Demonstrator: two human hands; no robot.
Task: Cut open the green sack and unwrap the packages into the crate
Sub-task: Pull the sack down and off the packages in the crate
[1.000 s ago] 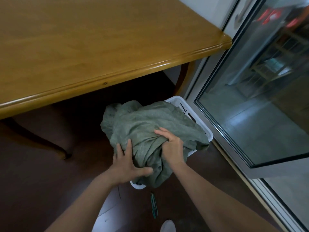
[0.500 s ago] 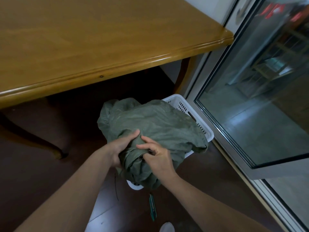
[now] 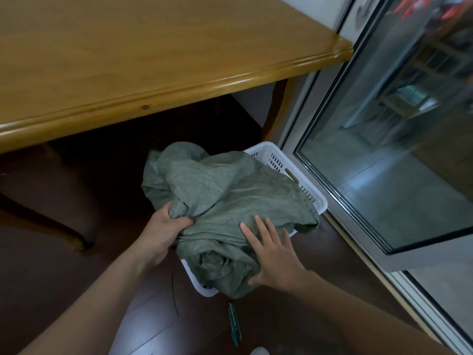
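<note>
- The green sack (image 3: 230,196) is lying crumpled over the white crate (image 3: 314,198) on the floor (image 3: 64,278), covering most of it. Only the crate's far corner and a strip of its near rim are showing. No packages are showing, so it cannot be told whether any are sitting in the folds.
- The left hand (image 3: 163,231) is gripping a bunched fold at the sack's left edge, its fingers (image 3: 179,222) curling round the cloth. The right hand (image 3: 275,260) is lying flat on the sack with its fingers (image 3: 262,229) spread, pinching nothing.
- With only one hand actually holding, a pull from the left is likely risking the cloth sliding out from under the flat palm. The crate looks light, so it may be dragging or tipping along with it.
- The sack is overhanging the near rim, so anything loose inside could be slipping out onto the floor instead of into the crate.
- A green-handled cutter (image 3: 234,326) is lying on the floor just beside that overhang. Whether its blade is out cannot be told, so a blind reach or a step there is risking a cut.
- The glass door (image 3: 384,175) is standing close beside the crate, and the table (image 3: 153,47) is overhanging behind it, so a wide swing could be knocking either.
</note>
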